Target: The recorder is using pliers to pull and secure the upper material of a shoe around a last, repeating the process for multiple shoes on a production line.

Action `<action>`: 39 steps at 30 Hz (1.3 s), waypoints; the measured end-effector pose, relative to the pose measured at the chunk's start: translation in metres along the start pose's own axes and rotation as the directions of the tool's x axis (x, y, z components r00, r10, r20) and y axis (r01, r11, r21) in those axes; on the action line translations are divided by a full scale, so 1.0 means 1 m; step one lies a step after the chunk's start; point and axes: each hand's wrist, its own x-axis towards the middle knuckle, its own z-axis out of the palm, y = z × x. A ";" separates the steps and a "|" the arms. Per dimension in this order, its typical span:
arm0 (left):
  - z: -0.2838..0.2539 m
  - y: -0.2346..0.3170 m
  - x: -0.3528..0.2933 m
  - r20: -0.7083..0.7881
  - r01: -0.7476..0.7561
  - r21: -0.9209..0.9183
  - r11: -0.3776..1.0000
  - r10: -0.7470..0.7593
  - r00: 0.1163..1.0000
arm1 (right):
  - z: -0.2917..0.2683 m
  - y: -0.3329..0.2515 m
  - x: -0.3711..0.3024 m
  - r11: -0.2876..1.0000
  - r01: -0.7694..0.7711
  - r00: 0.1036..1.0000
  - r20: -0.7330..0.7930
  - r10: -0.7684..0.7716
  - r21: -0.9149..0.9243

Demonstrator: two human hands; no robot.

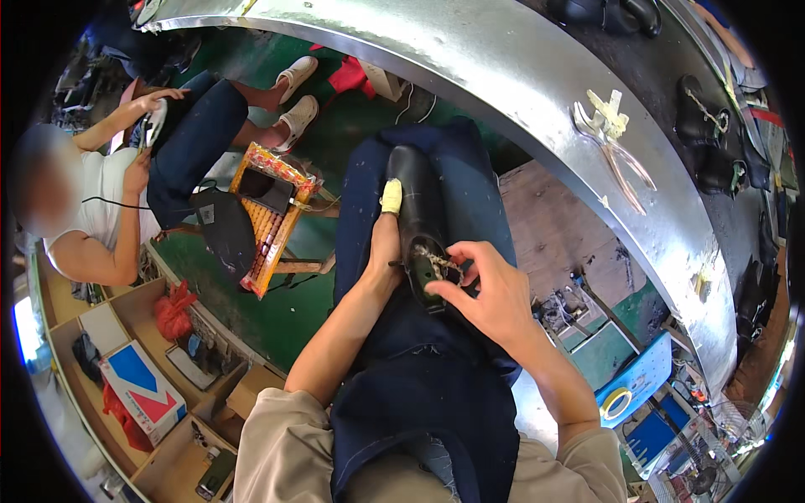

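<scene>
A black leather shoe [408, 180] lies lengthwise across my lap, its toe pointing away from me. My left hand [387, 239] is closed round its left side, with yellow wrapping on one finger. Inside the shoe's opening shows a green shoe last [424, 272] with a hole in it. A frayed, pale cord [437, 261] runs over the opening. My right hand [486, 289] is at the opening's right edge, its fingertips curled on the cord and its thumb against the last. The finger undersides are hidden.
A curved metal bench [520, 92] arcs ahead, bearing pliers [616, 155] and several black shoes [704, 113]. A person [109, 184] sits at left. Between us stands a small stool with a beaded top [267, 220], holding a phone and a black cap. Wooden bins [172, 436] lie lower left.
</scene>
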 end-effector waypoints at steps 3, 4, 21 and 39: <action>-0.011 0.002 0.005 -0.009 0.051 0.041 0.998 -0.051 0.999 | -0.005 -0.002 0.001 0.983 0.107 0.992 0.079 -0.096 -0.146; -0.011 0.005 0.006 -0.012 0.064 0.051 0.997 -0.064 0.998 | -0.008 -0.003 0.002 0.979 0.138 0.980 0.163 -0.113 -0.149; 0.046 0.077 -0.032 0.330 -0.584 -0.195 0.788 0.613 0.718 | -0.165 0.093 0.093 0.509 -0.052 0.840 -0.313 -0.444 -0.859; 0.006 0.039 -0.028 0.473 -0.789 0.477 0.388 0.643 0.602 | -0.049 0.002 0.052 0.611 -0.665 0.677 0.692 0.251 0.429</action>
